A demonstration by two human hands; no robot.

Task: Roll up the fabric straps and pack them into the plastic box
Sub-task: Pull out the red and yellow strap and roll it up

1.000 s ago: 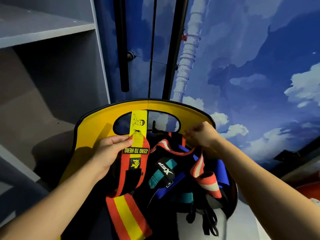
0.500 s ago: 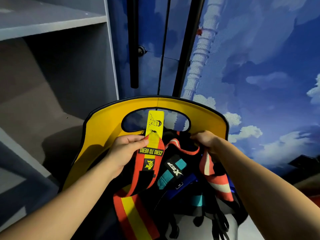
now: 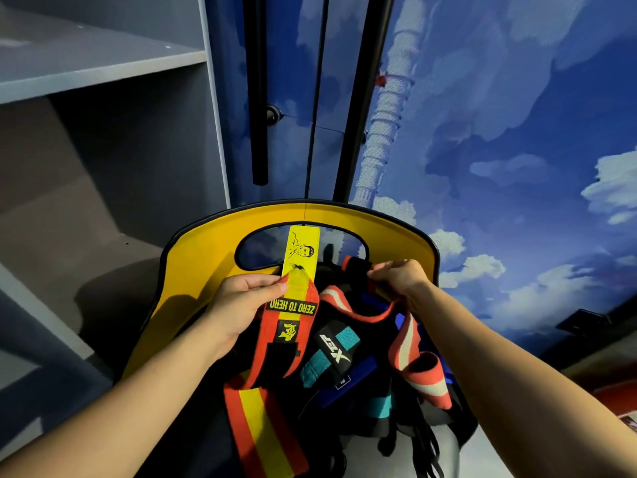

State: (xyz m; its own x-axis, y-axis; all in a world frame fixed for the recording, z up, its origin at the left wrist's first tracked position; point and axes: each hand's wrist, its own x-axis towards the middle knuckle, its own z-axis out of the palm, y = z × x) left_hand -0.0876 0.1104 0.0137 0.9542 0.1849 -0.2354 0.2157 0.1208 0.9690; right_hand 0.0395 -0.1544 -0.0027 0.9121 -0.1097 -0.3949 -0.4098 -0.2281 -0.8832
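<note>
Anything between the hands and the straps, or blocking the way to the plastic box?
Nothing between: left hand already pinches the red-yellow strap, right hand grips the coral-white strap. Both run down into the tangled pile. No plastic box in view, so that path cannot be judged.

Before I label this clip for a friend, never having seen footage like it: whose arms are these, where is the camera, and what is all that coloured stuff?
No machine here: a person wears a camera on the head, so this single view looks forward and down along their own bare arms. The left hand pinches a red and yellow strap marked "ZERO TO HERO", just below its yellow tag. The right hand grips the end of a coral and white strap. Beneath lies a tangle of straps, including a teal and black one, inside a yellow-rimmed holder. A grey shelf stands to the left. No plastic box is clearly visible.
</note>
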